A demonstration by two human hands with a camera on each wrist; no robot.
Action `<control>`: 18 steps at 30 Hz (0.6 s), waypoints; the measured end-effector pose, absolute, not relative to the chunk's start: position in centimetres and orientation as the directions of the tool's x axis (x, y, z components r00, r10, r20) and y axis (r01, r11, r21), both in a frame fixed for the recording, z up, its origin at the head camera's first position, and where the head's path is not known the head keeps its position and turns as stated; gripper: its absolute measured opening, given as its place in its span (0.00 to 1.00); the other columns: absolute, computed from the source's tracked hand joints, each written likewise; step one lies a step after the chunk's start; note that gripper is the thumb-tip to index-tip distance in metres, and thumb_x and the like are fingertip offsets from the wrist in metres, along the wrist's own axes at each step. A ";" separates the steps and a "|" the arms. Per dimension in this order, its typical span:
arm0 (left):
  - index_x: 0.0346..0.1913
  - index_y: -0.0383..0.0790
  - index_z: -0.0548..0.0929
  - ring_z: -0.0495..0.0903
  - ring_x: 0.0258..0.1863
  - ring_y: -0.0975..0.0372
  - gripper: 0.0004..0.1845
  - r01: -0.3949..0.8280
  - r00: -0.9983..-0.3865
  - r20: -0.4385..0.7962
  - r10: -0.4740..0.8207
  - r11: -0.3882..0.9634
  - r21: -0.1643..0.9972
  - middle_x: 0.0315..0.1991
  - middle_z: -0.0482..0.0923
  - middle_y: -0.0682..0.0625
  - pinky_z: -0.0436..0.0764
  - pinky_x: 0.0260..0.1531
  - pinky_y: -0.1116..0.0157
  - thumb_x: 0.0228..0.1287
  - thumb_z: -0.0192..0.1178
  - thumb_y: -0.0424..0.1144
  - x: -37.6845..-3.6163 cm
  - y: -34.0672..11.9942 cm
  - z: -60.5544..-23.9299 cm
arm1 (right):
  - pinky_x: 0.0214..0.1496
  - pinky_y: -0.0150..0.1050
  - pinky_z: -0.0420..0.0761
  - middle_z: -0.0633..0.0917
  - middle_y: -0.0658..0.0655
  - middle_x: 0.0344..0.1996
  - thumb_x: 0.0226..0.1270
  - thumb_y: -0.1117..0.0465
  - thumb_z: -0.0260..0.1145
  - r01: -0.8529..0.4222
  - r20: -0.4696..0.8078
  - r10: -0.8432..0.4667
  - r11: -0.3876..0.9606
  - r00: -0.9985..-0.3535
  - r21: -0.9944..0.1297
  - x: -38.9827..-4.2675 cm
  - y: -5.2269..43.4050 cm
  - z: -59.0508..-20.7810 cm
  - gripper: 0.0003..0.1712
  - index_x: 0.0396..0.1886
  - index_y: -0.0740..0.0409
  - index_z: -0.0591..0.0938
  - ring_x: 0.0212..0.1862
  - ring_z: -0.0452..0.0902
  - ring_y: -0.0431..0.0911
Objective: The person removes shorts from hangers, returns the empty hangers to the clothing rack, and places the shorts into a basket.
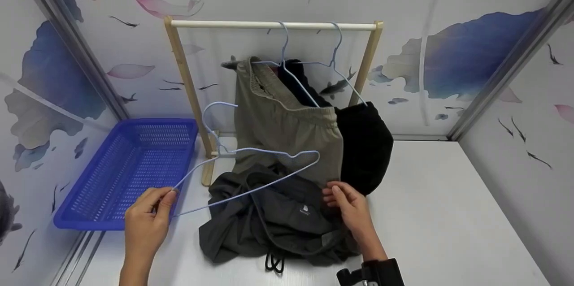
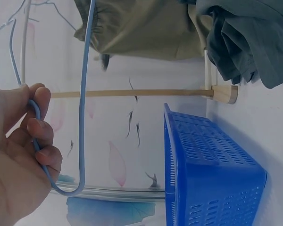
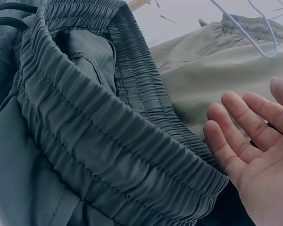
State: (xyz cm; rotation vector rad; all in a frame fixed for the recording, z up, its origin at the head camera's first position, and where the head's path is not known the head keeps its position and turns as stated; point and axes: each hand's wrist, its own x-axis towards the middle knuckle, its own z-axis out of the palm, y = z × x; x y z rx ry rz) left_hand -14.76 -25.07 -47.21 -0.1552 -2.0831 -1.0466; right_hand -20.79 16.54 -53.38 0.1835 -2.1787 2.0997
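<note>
My left hand [image 1: 148, 218] grips one end of a light blue wire hanger [image 1: 251, 149], thumb and fingers curled round the wire. The hanger is tilted, its hook toward the rack, and it overlaps the dark grey pants [image 1: 287, 227] in the head view. Those pants lie bunched on the table, with a black drawstring loop at the near side. Beside their right edge is my right hand [image 1: 352, 210], fingers extended. In the right wrist view its fingertips [image 3: 213, 132] are right by the gathered elastic waistband [image 3: 132, 165], with nothing pinched.
Behind the pants stands a wooden clothes rack [image 1: 215, 24]. Khaki pants [image 1: 287, 129] and a black garment [image 1: 365, 142] hang from it on blue hangers. A blue perforated basket [image 1: 89, 187] sits at the left. Patterned walls enclose the white table [image 1: 448, 214].
</note>
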 end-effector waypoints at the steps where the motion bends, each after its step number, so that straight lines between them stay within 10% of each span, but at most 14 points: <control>1: 0.34 0.32 0.90 0.70 0.25 0.73 0.06 0.417 -0.686 0.690 -0.231 0.652 0.633 0.25 0.81 0.49 0.68 0.27 0.79 0.61 0.67 0.20 -14.8 -25.1 -47.2 | 0.47 0.37 0.85 0.87 0.72 0.43 0.82 0.65 0.55 -0.163 0.162 -0.010 0.037 -0.987 -0.986 -20.8 16.5 -53.4 0.17 0.54 0.76 0.81 0.41 0.87 0.47; 18: 0.35 0.28 0.88 0.69 0.24 0.73 0.04 0.381 -0.699 0.653 -0.292 0.621 0.685 0.27 0.81 0.46 0.67 0.25 0.78 0.66 0.64 0.21 -16.2 -25.8 -47.5 | 0.46 0.38 0.85 0.87 0.70 0.44 0.82 0.64 0.55 -0.193 0.193 -0.014 0.074 -0.981 -0.978 -20.5 16.5 -53.5 0.16 0.52 0.73 0.83 0.41 0.87 0.47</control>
